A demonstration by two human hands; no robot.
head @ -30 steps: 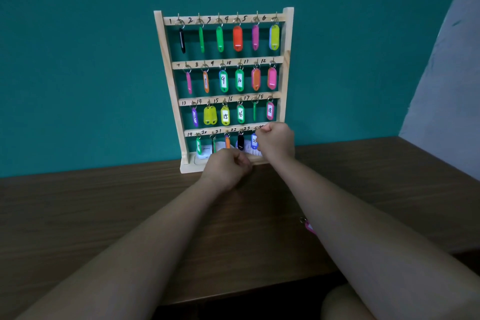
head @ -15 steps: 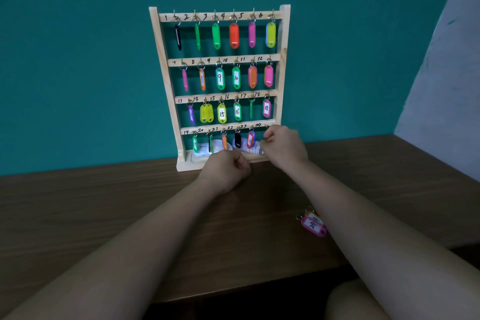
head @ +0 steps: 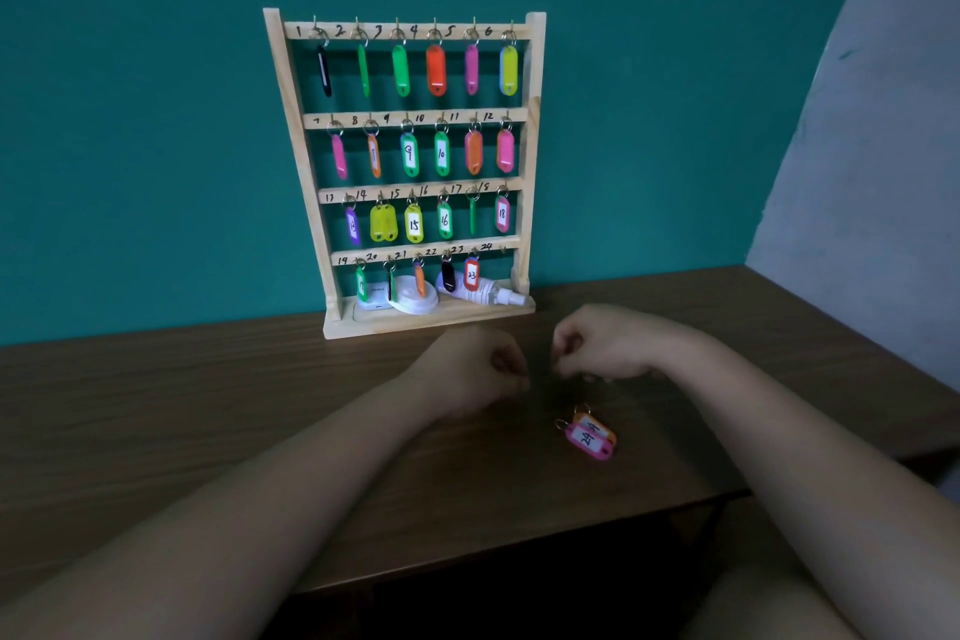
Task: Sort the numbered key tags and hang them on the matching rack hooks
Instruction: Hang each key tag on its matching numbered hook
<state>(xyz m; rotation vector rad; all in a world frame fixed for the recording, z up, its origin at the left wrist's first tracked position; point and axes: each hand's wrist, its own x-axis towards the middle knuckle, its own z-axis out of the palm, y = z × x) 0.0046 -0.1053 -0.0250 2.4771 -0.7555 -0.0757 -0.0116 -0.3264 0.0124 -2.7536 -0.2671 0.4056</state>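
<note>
The wooden key rack (head: pixel 298 146) stands against the teal wall, with four rows of hooks numbered 1 to 24. Coloured tags hang on nearly all hooks, and a red tag marked 23 (head: pixel 471 274) is on the bottom row. The hook after the 24 mark (head: pixel 502 250) is bare. A pink tag marked 24 (head: pixel 588 441) lies on the table partly over an orange tag (head: pixel 594 422). My left hand (head: pixel 467 372) and my right hand (head: pixel 605 343) hover over the table in front of the rack, fingers curled, holding nothing. The loose tags lie just below my right hand.
On the rack's base sit a white round tub (head: pixel 410 299), a small white box (head: pixel 375 300) and a lying spray bottle (head: pixel 493 294). The brown table (head: pixel 182 411) ends at a front edge near my arms. A grey panel (head: pixel 872 146) rises at the right.
My right hand let go of tag 23 on the bottom row and pulled back to the table. My left hand drew back too. The view moved back, showing the loose tags.
</note>
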